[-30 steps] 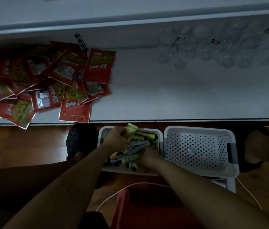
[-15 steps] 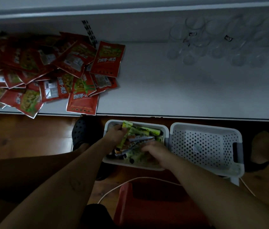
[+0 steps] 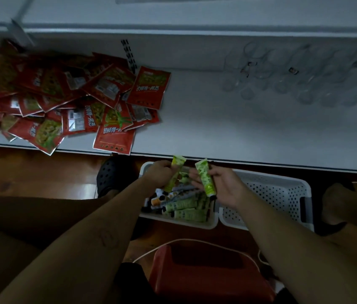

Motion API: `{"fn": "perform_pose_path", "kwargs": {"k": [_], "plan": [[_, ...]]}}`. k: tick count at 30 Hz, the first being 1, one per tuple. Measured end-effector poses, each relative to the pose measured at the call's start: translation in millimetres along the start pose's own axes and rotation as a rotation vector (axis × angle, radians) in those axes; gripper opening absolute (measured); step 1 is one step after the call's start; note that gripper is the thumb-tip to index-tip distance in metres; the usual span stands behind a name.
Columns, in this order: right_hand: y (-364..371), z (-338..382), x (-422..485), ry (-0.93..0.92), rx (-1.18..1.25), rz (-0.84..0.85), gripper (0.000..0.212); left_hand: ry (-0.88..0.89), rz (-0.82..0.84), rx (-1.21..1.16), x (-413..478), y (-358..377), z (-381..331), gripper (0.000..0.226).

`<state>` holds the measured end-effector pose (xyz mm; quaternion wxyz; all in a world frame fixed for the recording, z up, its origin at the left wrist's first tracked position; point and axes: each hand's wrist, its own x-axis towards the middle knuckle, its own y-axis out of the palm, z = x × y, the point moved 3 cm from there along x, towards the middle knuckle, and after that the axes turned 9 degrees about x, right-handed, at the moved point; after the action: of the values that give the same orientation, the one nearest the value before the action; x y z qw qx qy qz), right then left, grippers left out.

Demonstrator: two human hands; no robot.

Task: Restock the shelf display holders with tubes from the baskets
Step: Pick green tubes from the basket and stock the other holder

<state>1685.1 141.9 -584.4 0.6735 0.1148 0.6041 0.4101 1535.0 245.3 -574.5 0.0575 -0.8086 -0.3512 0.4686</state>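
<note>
Since a second ago you've lifted both hands out of the basket (image 3: 173, 222): your left hand (image 3: 162, 174) grips one green tube (image 3: 178, 164), your right hand (image 3: 221, 185) a second green tube (image 3: 204, 176), just above the pile. Both look ready for the clear holders (image 3: 300, 84) on the shelf (image 3: 217, 128).

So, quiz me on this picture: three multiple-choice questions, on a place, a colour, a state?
1. Where do the red packets lie? A on the floor; B on the shelf, left side; C in a lap.
2. What colour is the tube in the right hand? A green; B blue; C red.
3. What is the left hand doing? A lying flat; B hanging empty; C gripping another tube.
Answers: B, they heap on the white shelf; A, its body is pale green; C, it is curled round one.
</note>
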Motion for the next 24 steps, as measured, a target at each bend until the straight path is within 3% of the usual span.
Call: {"fn": "perform_pose_path", "kwargs": {"k": [3,9,13,16,20,24], "plan": [[7,12,-12,-0.036,0.097,0.03,0.033,0.063,0.006,-0.095,-13,-3,-17,0.026],[20,24,-35,-0.114,0.068,0.031,0.027,0.147,0.092,-0.348,-36,-2,-41,0.019],[24,25,-47,-0.173,-0.047,0.003,0.023,0.207,0.12,-0.337,-51,1,-52,0.015],[35,34,-54,-0.284,-0.162,0.003,0.024,0.257,0.065,-0.346,-61,-5,-64,0.027],[68,53,-78,-0.473,-0.344,0.009,0.027,0.42,-0.017,-0.255,-86,-22,-93,0.01],[112,76,-113,-0.653,-0.467,0.11,0.029,0.555,-0.104,-0.223,-108,-50,-129,0.009]]}}
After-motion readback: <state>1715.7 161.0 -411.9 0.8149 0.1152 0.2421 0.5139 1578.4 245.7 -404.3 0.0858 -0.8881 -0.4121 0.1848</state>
